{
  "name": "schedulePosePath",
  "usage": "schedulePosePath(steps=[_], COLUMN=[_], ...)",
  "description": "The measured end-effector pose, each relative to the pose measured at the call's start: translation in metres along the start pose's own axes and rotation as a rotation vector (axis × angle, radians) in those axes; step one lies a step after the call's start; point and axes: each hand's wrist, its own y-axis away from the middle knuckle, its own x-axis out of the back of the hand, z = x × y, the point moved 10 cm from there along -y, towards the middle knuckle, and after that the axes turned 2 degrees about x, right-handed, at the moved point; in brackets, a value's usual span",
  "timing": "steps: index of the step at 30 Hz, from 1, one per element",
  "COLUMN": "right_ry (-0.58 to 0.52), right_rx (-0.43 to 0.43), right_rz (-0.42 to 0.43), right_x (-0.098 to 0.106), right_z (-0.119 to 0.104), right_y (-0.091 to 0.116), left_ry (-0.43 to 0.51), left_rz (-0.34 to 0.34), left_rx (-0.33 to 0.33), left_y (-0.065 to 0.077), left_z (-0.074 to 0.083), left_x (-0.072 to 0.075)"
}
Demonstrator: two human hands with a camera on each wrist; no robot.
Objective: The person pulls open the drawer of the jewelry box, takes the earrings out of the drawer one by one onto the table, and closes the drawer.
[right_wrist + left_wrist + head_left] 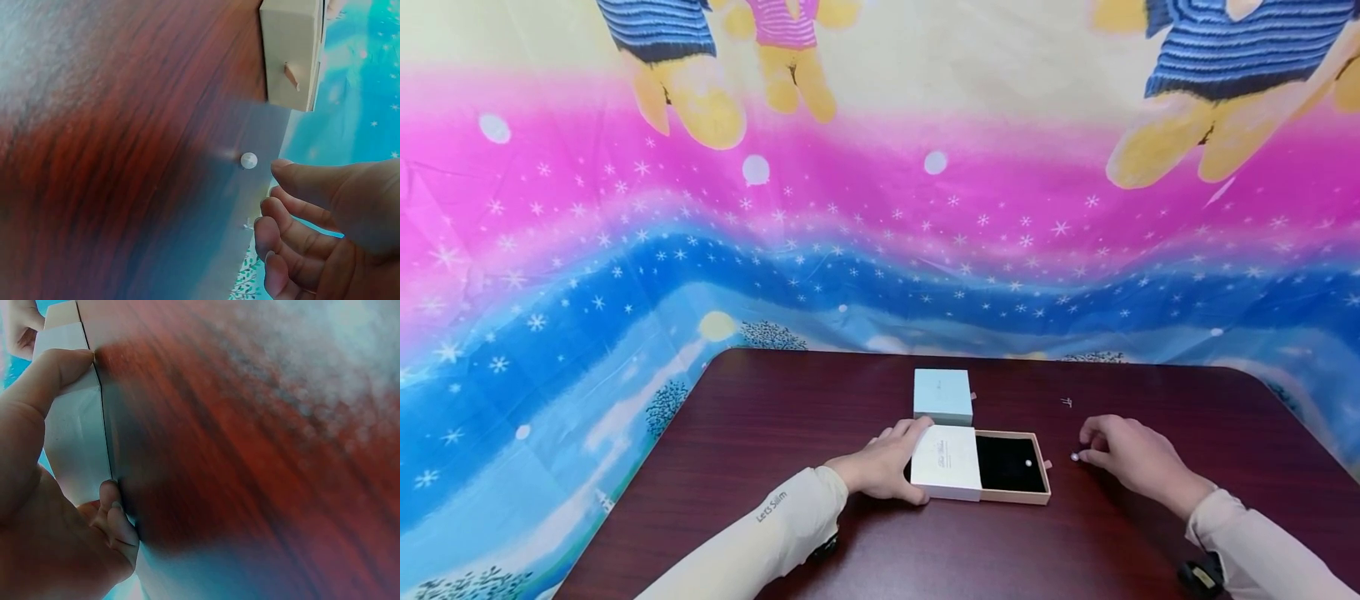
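Observation:
My left hand (887,467) holds the white sleeve of a small drawer-style jewelry box (945,463), thumb along its near side. In the left wrist view, thumb and fingers span the box's side (72,434). The box's drawer (1033,498) is pulled out to the right, showing a black lining with a small white bead (1028,462) on it. To the right, my right hand (1138,458) hovers by a round pearl-like bead (249,160) on the table. Its thumb tip is close to the bead, with a gap between in the right wrist view, and the fingers are loosely bent.
A pale blue box (942,393) with a small pull tab stands just behind the white one. Tiny silvery pieces (1067,402) lie farther back on the dark wooden table (790,408). Behind the table hangs a printed cloth (880,208).

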Motion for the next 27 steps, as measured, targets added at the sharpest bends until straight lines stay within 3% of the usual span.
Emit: schedulePosePath(steps=[9, 27], right_ry=[0.022, 0.041], right_rx=[0.012, 0.008], right_rz=[0.014, -0.004], right_x=[0.004, -0.009], right_z=[-0.008, -0.011], right_y=[0.001, -0.007], left_ry=[0.0, 0.003], left_rz=[-0.004, -0.005], left_rx=[0.0, -0.002], left_y=[0.0, -0.001], left_z=[0.0, -0.001], left_x=[0.0, 0.0])
